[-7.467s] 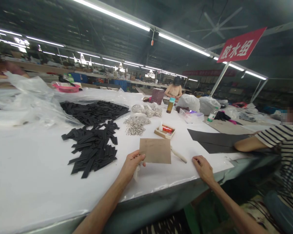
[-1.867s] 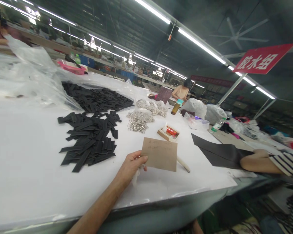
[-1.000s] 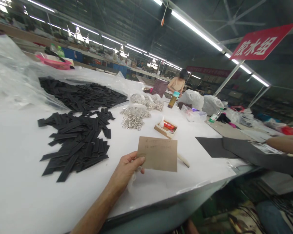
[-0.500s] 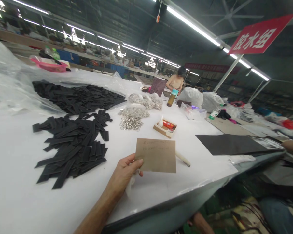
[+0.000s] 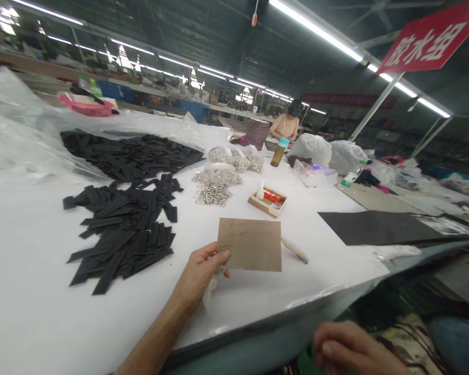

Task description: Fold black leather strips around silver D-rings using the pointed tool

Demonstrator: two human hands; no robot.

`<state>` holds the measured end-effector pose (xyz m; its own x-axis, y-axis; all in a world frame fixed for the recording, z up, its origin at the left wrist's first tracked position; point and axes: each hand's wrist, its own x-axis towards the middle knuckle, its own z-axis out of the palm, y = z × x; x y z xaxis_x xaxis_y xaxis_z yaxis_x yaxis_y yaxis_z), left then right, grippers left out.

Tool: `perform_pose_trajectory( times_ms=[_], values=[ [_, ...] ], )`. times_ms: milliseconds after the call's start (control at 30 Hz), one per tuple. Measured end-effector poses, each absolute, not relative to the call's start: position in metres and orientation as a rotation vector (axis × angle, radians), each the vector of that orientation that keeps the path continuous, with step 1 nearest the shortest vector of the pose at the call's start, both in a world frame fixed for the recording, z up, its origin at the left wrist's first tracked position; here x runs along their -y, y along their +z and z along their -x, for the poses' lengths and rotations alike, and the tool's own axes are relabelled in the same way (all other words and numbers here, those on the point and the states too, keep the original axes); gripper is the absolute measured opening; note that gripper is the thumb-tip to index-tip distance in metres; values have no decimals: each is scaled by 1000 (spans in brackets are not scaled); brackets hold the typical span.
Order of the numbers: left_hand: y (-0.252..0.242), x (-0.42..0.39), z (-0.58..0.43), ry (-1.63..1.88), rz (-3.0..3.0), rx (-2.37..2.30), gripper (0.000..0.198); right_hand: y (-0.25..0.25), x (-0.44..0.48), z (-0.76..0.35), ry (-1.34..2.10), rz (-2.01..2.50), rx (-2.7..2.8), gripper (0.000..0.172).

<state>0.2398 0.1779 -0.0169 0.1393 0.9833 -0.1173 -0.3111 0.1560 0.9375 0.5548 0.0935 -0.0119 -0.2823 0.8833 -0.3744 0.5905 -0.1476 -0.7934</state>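
Note:
My left hand rests on the white table and pinches the left edge of a brown cardboard card, with a bit of white material under the fingers. A white pen-like tool lies just right of the card. My right hand shows at the bottom right, below the table's edge, blurred and with its fingers curled. A heap of black strips lies to the left of the card.
A larger spread of black strips lies on clear plastic behind. Metal rings, a small wooden tray with tubes, a brown bottle, white bags and a black sheet are farther off. A person sits at the far end.
My right hand left the table and now comes up at the bottom right. The co-worker's arm on the right has gone from view and the black sheet lies flat. My left hand keeps the card.

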Motion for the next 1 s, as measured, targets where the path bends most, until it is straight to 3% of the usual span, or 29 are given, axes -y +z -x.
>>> perform_pose_trajectory(
  times_ms=[267,1000],
  values=[
    [-18,-178,-240,1148,-916,-957,31,7,-142,-505,859,1624,1545,41],
    [-16,-178,-240,1051,-969,-1026,34,-27,-175,-450,1198,1238,1251,37]
  ],
)
